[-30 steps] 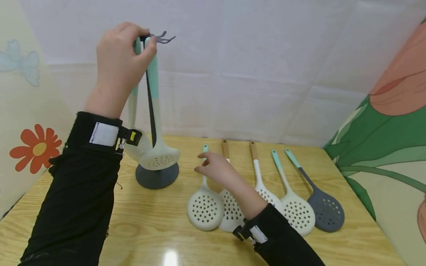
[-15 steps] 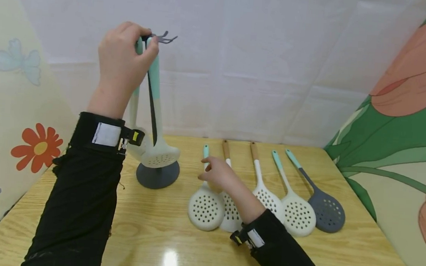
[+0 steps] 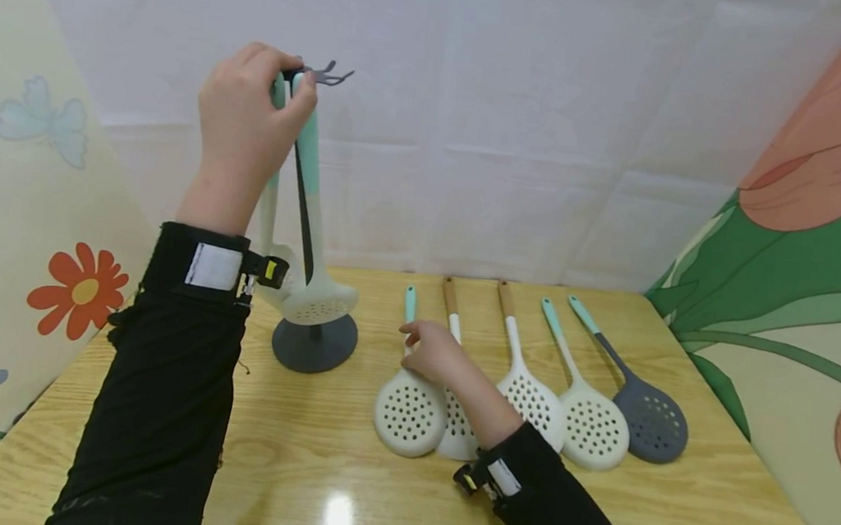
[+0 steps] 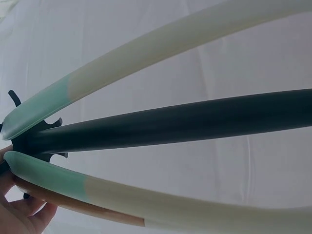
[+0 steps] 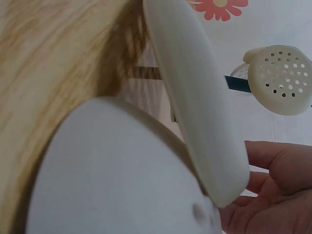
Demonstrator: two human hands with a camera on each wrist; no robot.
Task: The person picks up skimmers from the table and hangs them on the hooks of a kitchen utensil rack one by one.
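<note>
skimmers [image 3: 532, 399] crowded right, stand [image 3: 314, 341] left

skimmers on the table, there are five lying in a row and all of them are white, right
Not quite. Five skimmers do lie in a row on the table, but only four have white heads; the one at the far right, the grey skimmer, is dark grey. The head view shows it. The right hand rests on the leftmost skimmer.

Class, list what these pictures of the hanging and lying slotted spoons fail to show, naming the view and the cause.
- Head view: the left hand covers the mint handle tops at the dark rack hook, so the hanging cannot be judged.
- Head view: the right hand and black sleeve hide part of the wooden-handled white slotted spoon.
- Right wrist view: spoon too near, cut off.
</note>
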